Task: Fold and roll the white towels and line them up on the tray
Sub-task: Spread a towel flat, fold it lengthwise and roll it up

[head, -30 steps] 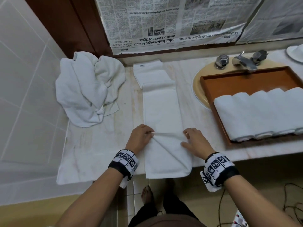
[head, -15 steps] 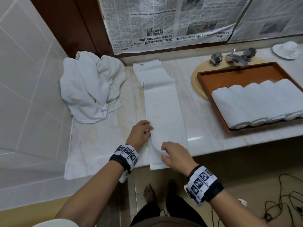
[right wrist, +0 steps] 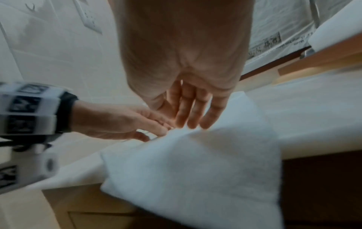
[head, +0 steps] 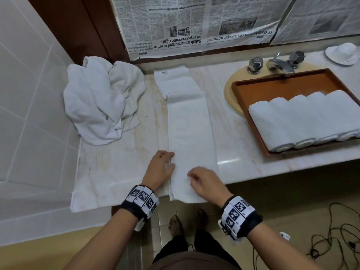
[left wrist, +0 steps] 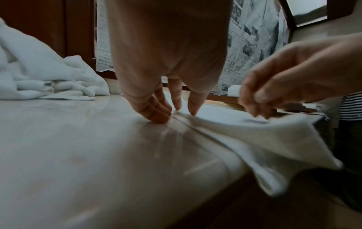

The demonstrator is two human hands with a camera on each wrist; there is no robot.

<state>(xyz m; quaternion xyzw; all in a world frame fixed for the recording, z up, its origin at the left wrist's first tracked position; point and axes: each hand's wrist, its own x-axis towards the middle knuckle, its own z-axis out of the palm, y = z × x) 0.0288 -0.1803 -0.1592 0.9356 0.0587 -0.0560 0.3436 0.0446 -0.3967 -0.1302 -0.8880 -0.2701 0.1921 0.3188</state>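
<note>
Marble worktop (head: 120, 168) runs along a tiled wall, with newspaper (head: 194, 26) taped up behind it. Down its middle lies a towel (head: 191, 133) folded into a long narrow strip, its near end hanging over the worktop's front edge. The left hand (head: 160, 168) rests at the strip's left edge near that end; in the left wrist view its straight fingertips (left wrist: 192, 110) press down on the fold line, holding nothing. The right hand (head: 206, 182) sits on top of the strip's near end, fingers loosely bent; in the right wrist view its fingers (right wrist: 188, 114) lie fairly straight with the tips touching the cloth, and whether they pinch a layer cannot be told, as the view is blurred. To the left, against the wall, a heap (head: 101, 102) of loose white towels lies crumpled. To the right a brown tray (head: 253, 88) sits over a sink (head: 228, 98), below a tap (head: 280, 65). On the tray five rolls (head: 303, 117) lie side by side, touching, their ends towards the front rim. A white dish (head: 342, 53) stands at the far right corner. Cables (head: 335, 240) trail on the floor below.
</note>
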